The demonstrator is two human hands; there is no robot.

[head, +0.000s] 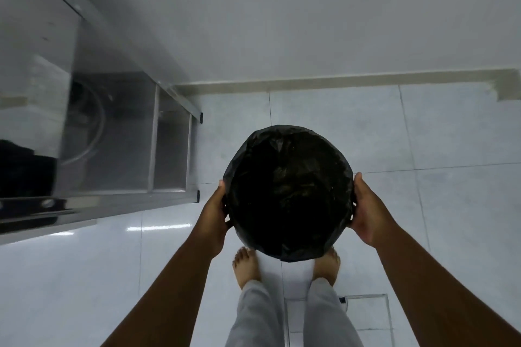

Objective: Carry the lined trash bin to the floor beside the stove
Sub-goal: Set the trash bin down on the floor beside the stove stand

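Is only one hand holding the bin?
No, the left hand and the right hand both grip the bin, one on each side of its rim.

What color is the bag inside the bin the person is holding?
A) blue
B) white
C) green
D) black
D: the bag lining the bin is black, folded over the rim, with the left hand and right hand holding its sides.

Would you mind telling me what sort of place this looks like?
Probably a kitchen: a stainless-steel counter unit with open shelving stands against a white wall on glossy pale floor tiles, and both hands hold a bag-lined trash bin.
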